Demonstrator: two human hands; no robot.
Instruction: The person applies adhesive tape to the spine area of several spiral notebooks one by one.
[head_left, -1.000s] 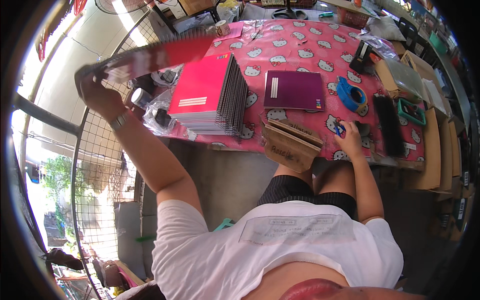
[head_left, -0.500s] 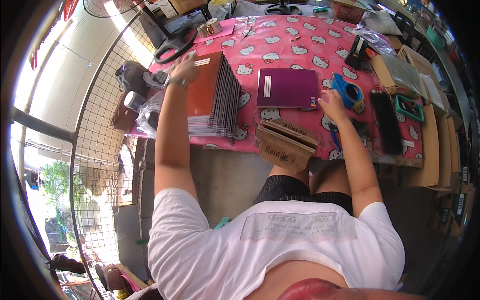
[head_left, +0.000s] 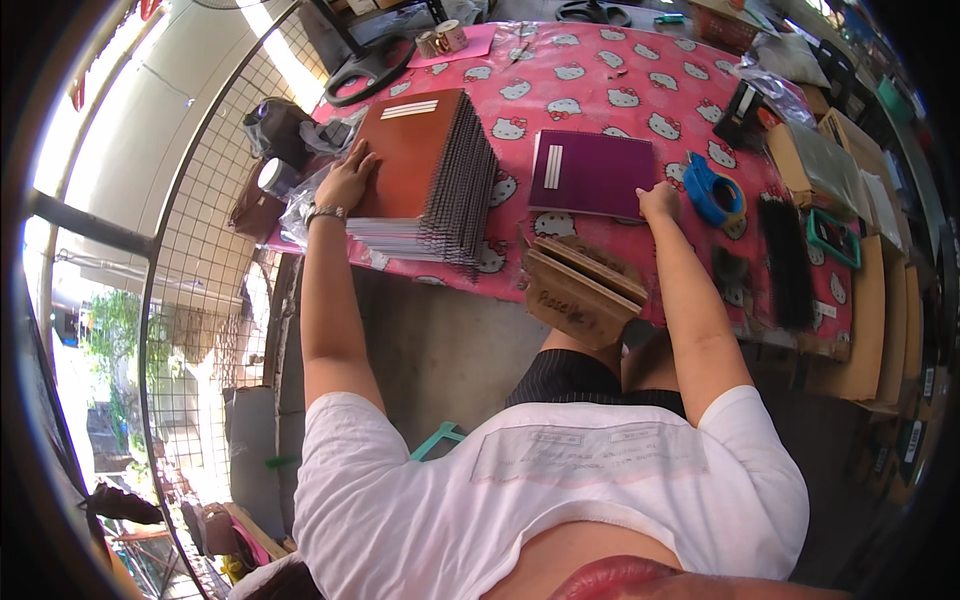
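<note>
A tall stack of spiral notebooks (head_left: pixel 410 150) with a brown-orange cover on top stands at the left of the table. My left hand (head_left: pixel 347 182) rests at the stack's left edge, fingers extended onto the top cover. To the right of the stack, a purple notebook (head_left: pixel 592 172) lies flat. The fingers of my right hand (head_left: pixel 659 201) are closed at its lower right corner. Beside that hand is a blue tape dispenser (head_left: pixel 714 192). A folded brown cardboard piece (head_left: pixel 578 300) with handwriting sits at the table's near edge, below the purple notebook.
The table has a pink patterned cover (head_left: pixel 560 85). A black brush (head_left: pixel 787 262), a green tray (head_left: pixel 832 238) and cardboard boxes (head_left: pixel 872 310) are at the right. Plastic bags and a white-lidded jar (head_left: pixel 278 178) crowd the left edge, by a wire mesh (head_left: pixel 215 170). A black stand base (head_left: pixel 372 70) is behind.
My left hand has come down from the stack's far left corner to its left side. My right hand has moved from beside the tape dispenser onto the purple notebook's corner. The view has shifted slightly.
</note>
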